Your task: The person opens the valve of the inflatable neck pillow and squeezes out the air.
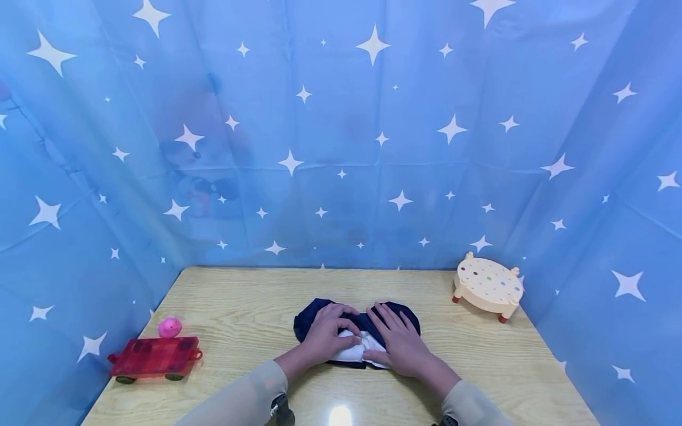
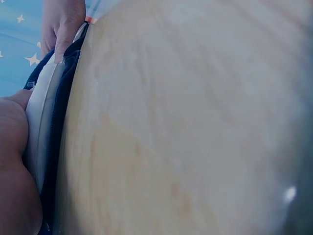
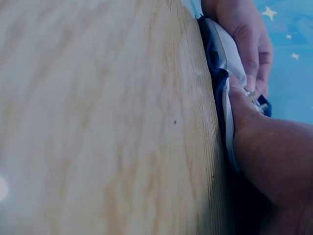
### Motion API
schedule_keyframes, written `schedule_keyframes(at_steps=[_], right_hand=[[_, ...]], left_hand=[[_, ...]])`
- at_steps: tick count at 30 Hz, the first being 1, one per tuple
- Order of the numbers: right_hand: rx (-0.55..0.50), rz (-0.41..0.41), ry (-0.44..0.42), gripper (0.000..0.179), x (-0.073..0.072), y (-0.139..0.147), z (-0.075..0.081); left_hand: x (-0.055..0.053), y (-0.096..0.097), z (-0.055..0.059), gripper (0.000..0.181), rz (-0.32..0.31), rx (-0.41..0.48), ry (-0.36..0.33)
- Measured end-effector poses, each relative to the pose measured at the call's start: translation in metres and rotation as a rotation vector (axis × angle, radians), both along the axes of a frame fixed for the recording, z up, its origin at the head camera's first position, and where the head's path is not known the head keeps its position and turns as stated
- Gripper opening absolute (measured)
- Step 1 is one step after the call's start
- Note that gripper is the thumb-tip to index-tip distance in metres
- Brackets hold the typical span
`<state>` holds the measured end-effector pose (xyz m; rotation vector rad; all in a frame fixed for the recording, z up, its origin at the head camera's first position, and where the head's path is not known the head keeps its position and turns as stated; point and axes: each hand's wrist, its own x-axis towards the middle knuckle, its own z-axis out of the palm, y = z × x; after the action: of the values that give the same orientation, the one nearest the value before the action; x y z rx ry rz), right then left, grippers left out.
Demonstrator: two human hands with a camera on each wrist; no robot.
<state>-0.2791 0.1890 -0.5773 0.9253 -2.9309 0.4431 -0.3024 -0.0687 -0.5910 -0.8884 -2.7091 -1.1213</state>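
Note:
A dark navy cloth piece (image 1: 305,319) with a white inner part (image 1: 348,354) lies on the table between both hands; its exact kind cannot be told. My left hand (image 1: 322,334) rests over its left side, fingers bent and thumb apart from them on the white part. On the right side, my right hand (image 1: 402,340) lies with fingers spread over the navy cloth, its thumb on the white part. In the right wrist view a small shiny piece (image 3: 255,100) shows near the left fingertips. What lies under the palms is hidden.
A red toy wagon (image 1: 154,358) stands at the table's left edge, with a pink toy (image 1: 170,327) behind it. At the back right sits a cream dotted toy stool (image 1: 489,283). Blue star-patterned curtains (image 1: 341,130) enclose the wooden table (image 1: 240,307).

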Motion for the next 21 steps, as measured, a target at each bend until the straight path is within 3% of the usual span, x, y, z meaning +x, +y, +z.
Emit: schedule_keyframes(at_steps=[11,21], right_hand=[[0.013,-0.002,-0.011,0.099,0.0000,-0.0006,0.0020],[0.025,0.002,-0.006,0.099,-0.0001,-0.0011,0.0027]], left_hand=[[-0.0002,-0.0002,0.0028,0.006,-0.014,-0.047,-0.005],[-0.0002,-0.0007,0.0012,0.009,-0.031,-0.067,0.056]])
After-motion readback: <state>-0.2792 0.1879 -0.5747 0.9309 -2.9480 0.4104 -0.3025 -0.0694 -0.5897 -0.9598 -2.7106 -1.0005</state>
